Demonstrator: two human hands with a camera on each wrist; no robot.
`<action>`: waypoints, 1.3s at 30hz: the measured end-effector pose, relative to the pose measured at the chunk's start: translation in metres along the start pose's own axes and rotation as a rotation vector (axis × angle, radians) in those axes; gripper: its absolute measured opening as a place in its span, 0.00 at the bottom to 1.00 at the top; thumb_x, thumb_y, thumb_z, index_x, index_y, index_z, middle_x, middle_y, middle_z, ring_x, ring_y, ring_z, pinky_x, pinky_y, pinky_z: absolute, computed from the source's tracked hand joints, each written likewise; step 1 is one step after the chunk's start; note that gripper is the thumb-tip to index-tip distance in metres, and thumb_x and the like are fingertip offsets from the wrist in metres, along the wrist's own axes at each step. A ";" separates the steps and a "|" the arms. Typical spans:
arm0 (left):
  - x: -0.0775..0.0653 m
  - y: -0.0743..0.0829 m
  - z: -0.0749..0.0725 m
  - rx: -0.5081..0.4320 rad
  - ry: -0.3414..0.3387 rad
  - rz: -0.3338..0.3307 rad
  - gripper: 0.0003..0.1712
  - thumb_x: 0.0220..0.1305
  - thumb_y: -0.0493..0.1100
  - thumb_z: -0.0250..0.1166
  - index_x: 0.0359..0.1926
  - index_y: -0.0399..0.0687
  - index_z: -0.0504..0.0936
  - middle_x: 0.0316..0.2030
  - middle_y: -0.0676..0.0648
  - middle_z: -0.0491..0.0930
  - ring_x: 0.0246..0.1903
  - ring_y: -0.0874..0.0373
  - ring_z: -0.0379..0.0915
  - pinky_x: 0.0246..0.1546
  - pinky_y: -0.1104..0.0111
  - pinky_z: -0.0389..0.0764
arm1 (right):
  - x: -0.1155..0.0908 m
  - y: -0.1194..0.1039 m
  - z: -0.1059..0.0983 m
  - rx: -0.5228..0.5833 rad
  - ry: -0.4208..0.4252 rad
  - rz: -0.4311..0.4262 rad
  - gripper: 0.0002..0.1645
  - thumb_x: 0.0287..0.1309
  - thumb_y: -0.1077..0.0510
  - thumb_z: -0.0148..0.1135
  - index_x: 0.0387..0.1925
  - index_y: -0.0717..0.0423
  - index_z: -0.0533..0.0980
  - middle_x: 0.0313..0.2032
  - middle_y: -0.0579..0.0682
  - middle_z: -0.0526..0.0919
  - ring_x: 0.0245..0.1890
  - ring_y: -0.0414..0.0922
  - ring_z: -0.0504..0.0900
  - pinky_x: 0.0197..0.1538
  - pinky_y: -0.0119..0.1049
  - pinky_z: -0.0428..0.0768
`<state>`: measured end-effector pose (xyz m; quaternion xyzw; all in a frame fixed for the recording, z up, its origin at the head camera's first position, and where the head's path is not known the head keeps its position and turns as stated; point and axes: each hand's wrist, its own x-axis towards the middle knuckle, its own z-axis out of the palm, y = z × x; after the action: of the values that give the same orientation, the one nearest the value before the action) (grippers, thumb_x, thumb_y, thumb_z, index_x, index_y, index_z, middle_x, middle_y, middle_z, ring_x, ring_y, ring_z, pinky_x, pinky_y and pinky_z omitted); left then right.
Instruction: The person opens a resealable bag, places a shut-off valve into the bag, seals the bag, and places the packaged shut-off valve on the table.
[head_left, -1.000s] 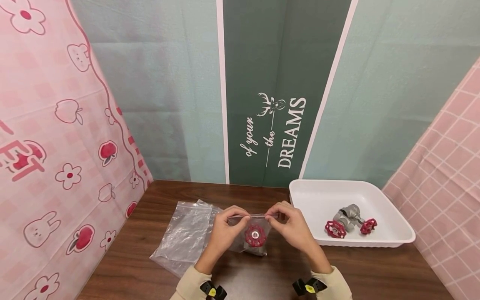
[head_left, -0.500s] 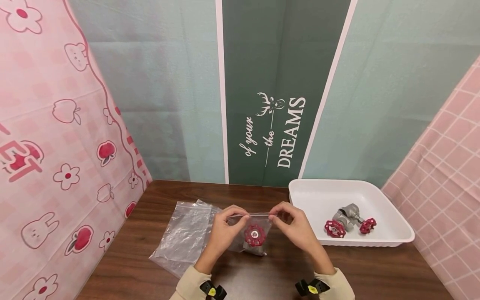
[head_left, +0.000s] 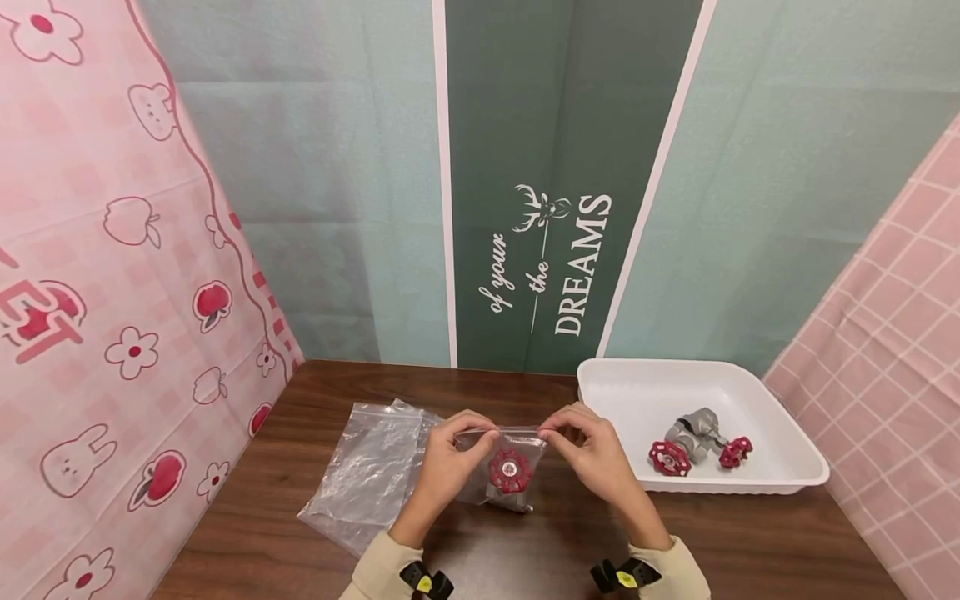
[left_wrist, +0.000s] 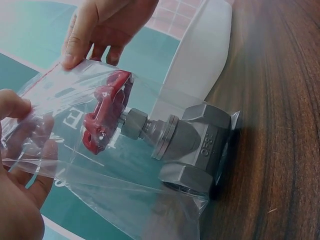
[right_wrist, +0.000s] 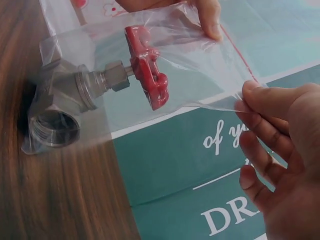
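Note:
A clear zip bag point(right_wrist: 190, 65) with a red strip along its top edge stands upright on the table. Inside it is a metal gate valve point(left_wrist: 192, 145) with a red handwheel point(head_left: 511, 471); the valve body rests at the bag's bottom, wheel up. My left hand point(head_left: 450, 462) pinches the bag's top edge at the left, between thumb and fingers. At the right end of that edge, my right hand point(head_left: 588, 446) pinches the corner with thumb and index finger. In the right wrist view its other fingers are loosely curled.
More clear bags point(head_left: 367, 471) lie flat on the wooden table point(head_left: 255, 533), left of my left hand. A white tray point(head_left: 757, 485) at the right holds more valves point(head_left: 693, 433) with red handwheels. Cloth hangings point(head_left: 360, 208) stand behind and at both sides.
My right hand has slid slightly right along the bag's top edge to its corner. The left hand has kept its hold, and the valve stands where it was.

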<state>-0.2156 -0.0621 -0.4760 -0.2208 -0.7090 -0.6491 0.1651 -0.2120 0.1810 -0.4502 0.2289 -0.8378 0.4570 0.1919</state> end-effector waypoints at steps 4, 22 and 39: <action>0.001 0.001 0.001 -0.011 0.002 0.003 0.03 0.66 0.37 0.76 0.39 0.48 0.91 0.38 0.45 0.90 0.42 0.62 0.85 0.46 0.69 0.86 | 0.000 -0.001 0.001 0.017 -0.030 0.015 0.11 0.60 0.63 0.78 0.38 0.43 0.86 0.33 0.39 0.83 0.30 0.38 0.74 0.33 0.30 0.76; 0.002 0.000 0.003 -0.044 -0.026 0.029 0.04 0.65 0.32 0.75 0.40 0.43 0.90 0.38 0.41 0.89 0.42 0.61 0.85 0.44 0.69 0.87 | 0.005 -0.008 0.029 0.128 0.060 -0.037 0.11 0.54 0.65 0.80 0.33 0.44 0.90 0.28 0.42 0.86 0.32 0.38 0.76 0.32 0.30 0.76; -0.004 -0.014 -0.010 -0.179 -0.327 -0.343 0.32 0.70 0.42 0.73 0.70 0.46 0.73 0.60 0.37 0.84 0.53 0.61 0.83 0.53 0.69 0.83 | 0.006 -0.004 0.031 0.226 0.028 0.027 0.03 0.64 0.63 0.75 0.35 0.52 0.88 0.35 0.47 0.87 0.37 0.37 0.85 0.45 0.30 0.86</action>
<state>-0.2200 -0.0733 -0.4888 -0.2131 -0.6933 -0.6833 -0.0844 -0.2180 0.1513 -0.4603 0.2313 -0.7811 0.5544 0.1702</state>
